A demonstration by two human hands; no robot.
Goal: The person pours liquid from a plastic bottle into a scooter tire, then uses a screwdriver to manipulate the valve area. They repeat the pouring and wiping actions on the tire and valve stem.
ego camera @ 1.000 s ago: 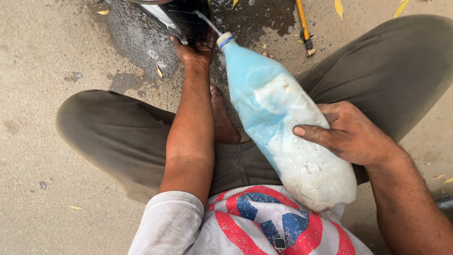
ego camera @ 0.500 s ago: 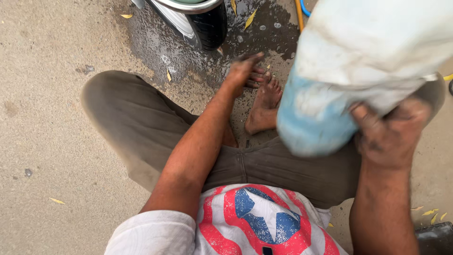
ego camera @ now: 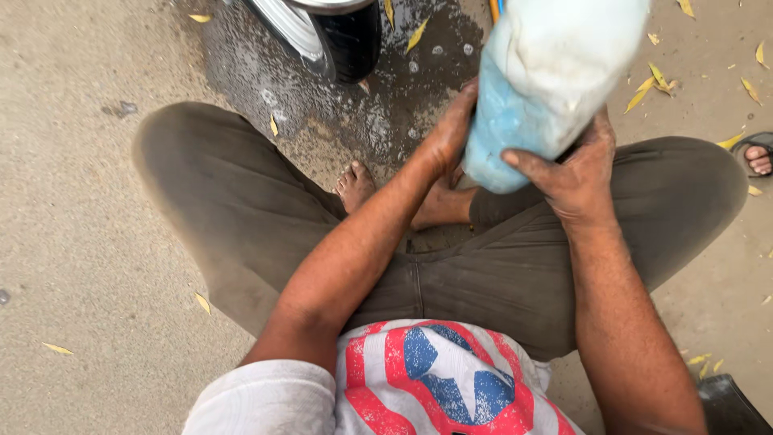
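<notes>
Sandy ground w/ scattered yellow leaves, wet dark patch (ego camera: 386, 97) by a tyre (ego camera: 350, 36) at top. Person sits cross-legged, bare feet tucked in. Plastic bottle (ego camera: 547, 80), blue liquid + white foam inside, is held up in front of the chest, long axis tilted up & away to the right. Right hand (ego camera: 576, 173) wraps its lower end from below; left hand (ego camera: 451, 129) presses flat on its left side. Both hands touch it; right carries more.

Pale-blue plastic bottle (ego camera: 547, 80) with whitish contents, tilted, held aloft.
</notes>
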